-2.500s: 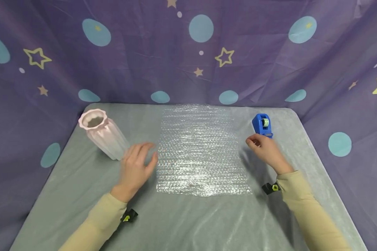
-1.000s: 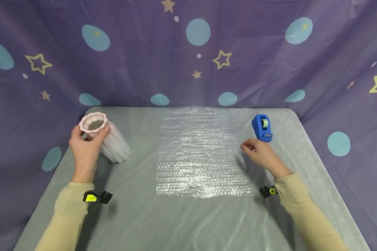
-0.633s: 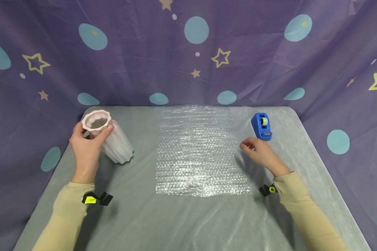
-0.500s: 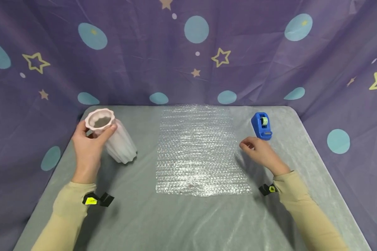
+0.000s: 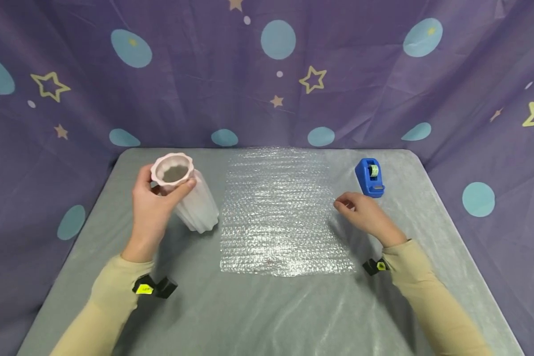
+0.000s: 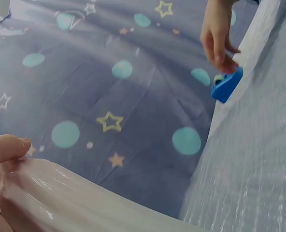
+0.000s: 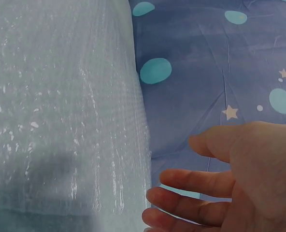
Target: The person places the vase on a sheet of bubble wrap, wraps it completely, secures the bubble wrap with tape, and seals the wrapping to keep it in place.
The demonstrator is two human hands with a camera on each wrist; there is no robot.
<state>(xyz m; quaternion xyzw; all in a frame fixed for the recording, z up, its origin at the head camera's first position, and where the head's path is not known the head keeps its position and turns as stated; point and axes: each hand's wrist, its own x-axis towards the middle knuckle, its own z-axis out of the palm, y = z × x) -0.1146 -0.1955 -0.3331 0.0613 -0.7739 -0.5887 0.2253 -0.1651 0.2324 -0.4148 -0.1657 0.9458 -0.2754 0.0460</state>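
My left hand [image 5: 153,212] grips a pale pink-and-white fluted vase [image 5: 198,205] around its neck, just under the scalloped rim. In the head view the vase leans with its base toward the right, close to the left edge of a sheet of bubble wrap [image 5: 280,217]. The left wrist view shows the thumb and the glossy vase neck [image 6: 41,188] low in the picture. My right hand [image 5: 367,215] hovers at the right edge of the bubble wrap with loosely bent fingers and nothing in them; the right wrist view shows its thumb and fingers [image 7: 196,181] apart.
A blue tape dispenser [image 5: 369,178] with a small roll stands at the back right, just beyond my right hand. The grey-covered table [image 5: 267,316] ends at a purple curtain [image 5: 196,74] with stars and dots, which closes in the back and sides.
My left hand reached over to the vase, took hold of its neck and has carried it rightward toward the bubble wrap. My right hand has shifted slightly left.
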